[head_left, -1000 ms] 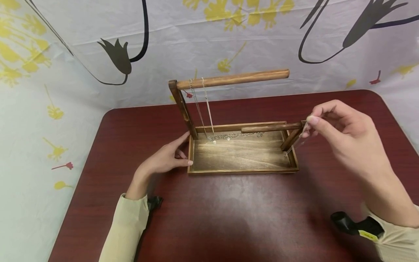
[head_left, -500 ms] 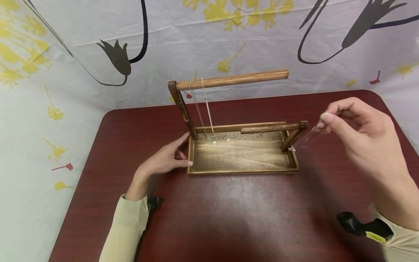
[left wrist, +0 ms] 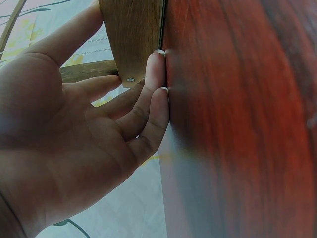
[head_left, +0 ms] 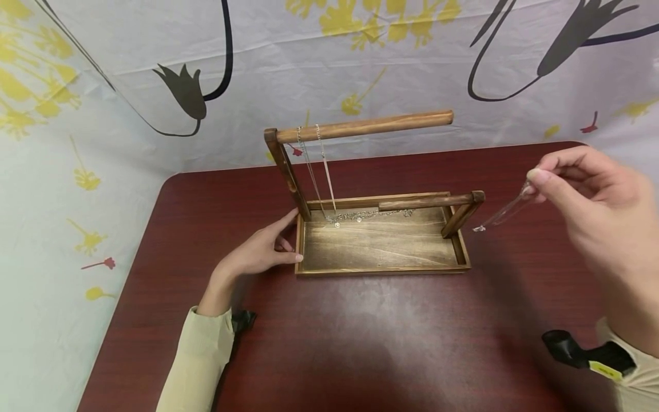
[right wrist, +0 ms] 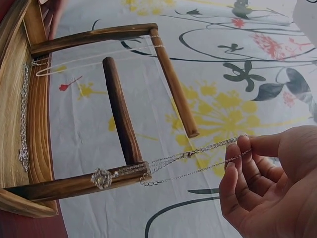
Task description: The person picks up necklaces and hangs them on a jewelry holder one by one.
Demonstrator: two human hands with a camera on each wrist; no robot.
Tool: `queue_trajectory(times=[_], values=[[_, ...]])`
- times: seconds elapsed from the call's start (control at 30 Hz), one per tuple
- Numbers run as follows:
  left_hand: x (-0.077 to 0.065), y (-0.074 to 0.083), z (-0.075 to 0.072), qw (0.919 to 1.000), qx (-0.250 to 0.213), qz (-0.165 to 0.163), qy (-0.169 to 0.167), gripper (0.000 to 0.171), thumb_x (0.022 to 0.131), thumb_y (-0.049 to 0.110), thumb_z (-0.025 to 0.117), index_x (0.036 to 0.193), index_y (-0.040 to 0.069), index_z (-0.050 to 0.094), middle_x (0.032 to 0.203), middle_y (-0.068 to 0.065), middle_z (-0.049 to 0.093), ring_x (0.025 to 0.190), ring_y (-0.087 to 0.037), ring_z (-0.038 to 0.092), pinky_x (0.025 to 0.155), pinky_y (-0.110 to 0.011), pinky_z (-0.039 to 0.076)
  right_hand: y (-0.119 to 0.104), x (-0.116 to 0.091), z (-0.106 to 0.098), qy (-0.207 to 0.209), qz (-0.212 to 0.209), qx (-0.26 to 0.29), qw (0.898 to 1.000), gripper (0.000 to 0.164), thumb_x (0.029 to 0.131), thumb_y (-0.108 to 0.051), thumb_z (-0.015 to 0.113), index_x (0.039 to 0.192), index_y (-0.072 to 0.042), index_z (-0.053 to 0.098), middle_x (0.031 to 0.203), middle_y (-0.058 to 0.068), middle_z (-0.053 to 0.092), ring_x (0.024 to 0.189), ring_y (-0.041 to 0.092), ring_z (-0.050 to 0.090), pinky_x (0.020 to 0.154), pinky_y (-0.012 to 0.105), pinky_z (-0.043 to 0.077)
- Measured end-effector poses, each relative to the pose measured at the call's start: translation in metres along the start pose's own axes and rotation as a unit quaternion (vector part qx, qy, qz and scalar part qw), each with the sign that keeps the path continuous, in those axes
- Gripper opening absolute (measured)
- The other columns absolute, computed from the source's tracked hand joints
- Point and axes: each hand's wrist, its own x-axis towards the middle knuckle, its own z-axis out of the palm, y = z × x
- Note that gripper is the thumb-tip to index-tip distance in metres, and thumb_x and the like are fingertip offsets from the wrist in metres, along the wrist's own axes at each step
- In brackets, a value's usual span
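In the head view a brown wooden jewelry stand [head_left: 381, 269] has a shallow tray, a tall bar [head_left: 370, 125] and a low bar [head_left: 427, 202]. My left hand [head_left: 259, 247] rests against the tray's left end, its thumb and index finger spread along it. Some of its fingers bend against the stand's end in the left wrist view. To the stand's right, my right hand [head_left: 597, 206] pinches a thin silver necklace [head_left: 504, 213] between thumb and fingertips. The necklace hangs in the air with its sparkling pendant [right wrist: 102, 179] lowest, apart from the low bar.
Silver chains [head_left: 326, 171] hang at the left end of the tall bar. More chain [head_left: 368, 215] lies along the tray's back edge. Everything stands on a dark red table [head_left: 370, 343]. A flower-printed white cloth [head_left: 412, 68] rises behind it.
My right hand has moved right, away from the low bar, drawing the necklace and its pendant clear of the stand's right end. The left hand and the stand have stayed put.
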Motion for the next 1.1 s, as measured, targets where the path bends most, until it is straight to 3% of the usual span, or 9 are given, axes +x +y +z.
queue_trajectory(times=[0.43,0.67,0.97,1.1], values=[[-0.002,-0.001,0.001,1.0000,0.000,-0.002,0.000,0.098,0.089,0.030,0.077,0.161,0.028,0.011,0.126,-0.007,0.057,0.092,-0.015,0.064,0.080,-0.036,0.050,0.005,0.008,-0.009,0.004,-0.018,0.024,1.000,0.005,0.087,0.021,0.058,0.091,0.023,0.056,0.079,0.014,0.068,0.068,0.019,0.065,0.068,0.019,0.053],[-0.001,-0.001,0.000,1.0000,-0.003,-0.004,-0.002,0.098,0.089,0.029,0.077,0.161,0.029,0.010,0.123,-0.007,0.058,0.092,-0.015,0.064,0.079,-0.036,0.051,0.005,0.013,-0.006,0.009,-0.029,0.022,0.999,0.007,0.087,0.019,0.060,0.089,0.024,0.055,0.076,0.013,0.066,0.062,0.018,0.063,0.064,0.019,0.052],[0.000,-0.001,0.000,1.0000,0.000,-0.004,-0.001,0.099,0.089,0.030,0.077,0.161,0.029,0.010,0.127,-0.006,0.056,0.092,-0.015,0.063,0.079,-0.036,0.050,0.005,0.022,0.000,0.016,-0.022,0.060,0.998,0.002,0.086,0.021,0.059,0.087,0.021,0.057,0.075,0.016,0.066,0.061,0.019,0.063,0.063,0.020,0.052],[0.001,-0.002,-0.001,1.0000,-0.001,-0.003,-0.002,0.099,0.089,0.030,0.077,0.161,0.028,0.010,0.131,-0.007,0.054,0.092,-0.015,0.064,0.080,-0.035,0.051,0.005,0.028,0.001,0.016,-0.036,0.051,0.998,0.004,0.086,0.021,0.060,0.086,0.017,0.059,0.076,0.015,0.066,0.060,0.018,0.062,0.062,0.019,0.052]])
